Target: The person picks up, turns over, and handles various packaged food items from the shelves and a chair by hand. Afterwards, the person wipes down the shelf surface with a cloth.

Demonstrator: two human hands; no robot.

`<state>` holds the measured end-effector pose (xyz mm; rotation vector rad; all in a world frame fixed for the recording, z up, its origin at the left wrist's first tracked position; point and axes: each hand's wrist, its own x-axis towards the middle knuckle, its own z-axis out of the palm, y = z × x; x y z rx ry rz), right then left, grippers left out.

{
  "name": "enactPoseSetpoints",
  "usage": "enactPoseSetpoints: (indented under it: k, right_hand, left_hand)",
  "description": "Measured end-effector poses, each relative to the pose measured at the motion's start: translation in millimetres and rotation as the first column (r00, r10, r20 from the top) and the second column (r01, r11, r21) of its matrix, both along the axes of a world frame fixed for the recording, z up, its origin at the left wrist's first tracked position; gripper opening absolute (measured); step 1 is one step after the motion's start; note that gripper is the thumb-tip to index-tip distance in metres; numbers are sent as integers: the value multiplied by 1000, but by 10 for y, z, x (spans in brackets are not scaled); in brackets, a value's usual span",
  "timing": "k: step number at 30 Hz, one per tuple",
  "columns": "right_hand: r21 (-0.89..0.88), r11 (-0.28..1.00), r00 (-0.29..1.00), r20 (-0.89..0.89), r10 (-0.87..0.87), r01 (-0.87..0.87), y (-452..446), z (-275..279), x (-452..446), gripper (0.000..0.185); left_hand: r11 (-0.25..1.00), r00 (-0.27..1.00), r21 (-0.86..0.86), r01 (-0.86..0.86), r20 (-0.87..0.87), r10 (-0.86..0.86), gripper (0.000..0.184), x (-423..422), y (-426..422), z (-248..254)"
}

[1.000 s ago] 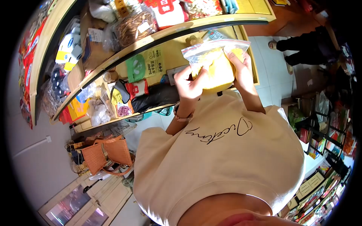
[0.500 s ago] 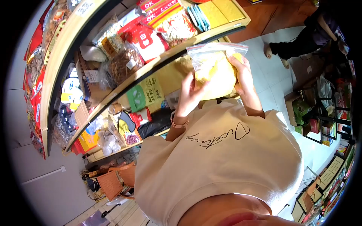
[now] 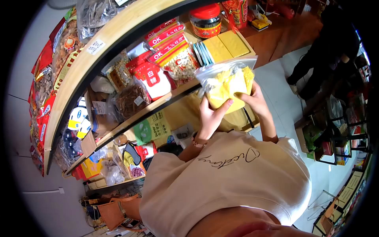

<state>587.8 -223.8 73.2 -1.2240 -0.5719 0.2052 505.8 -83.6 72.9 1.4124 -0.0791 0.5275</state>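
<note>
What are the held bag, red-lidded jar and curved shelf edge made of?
Held bag: probably thin, glossy plastic; wrinkled, showing yellow contents.
Red-lidded jar: shiny glass or plastic, can't tell; dark contents show through.
Curved shelf edge: likely smooth wood, from its pale tan colour.

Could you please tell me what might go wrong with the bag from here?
I cannot tell whether the seal of the zip-top bag is closed; if open, its yellow contents could spill when tilted. The left hand and right hand hold its lower part, so the top might flop. Tiled floor shows beyond the right hand, so a slip might end there.
</note>
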Motion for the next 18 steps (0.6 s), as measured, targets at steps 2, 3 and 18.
enactPoseSetpoints:
  k: [2,3,18]
  right_hand:
    - [9,991,987,-98,-129,130,105,41,53,49]
    - [15,985,978,-125,-168,172,129,105,131,43]
    - [-72,944,943,113,-314,323,888,-473,2125,36]
  left_hand:
    - [1000,1000,-31,1,3,-1,42,239,-9,48]
    - [997,996,29,66,-58,-64,49,298,20,103]
    - [987,771,158,-42,-623,132,35,-577,89,-1696]
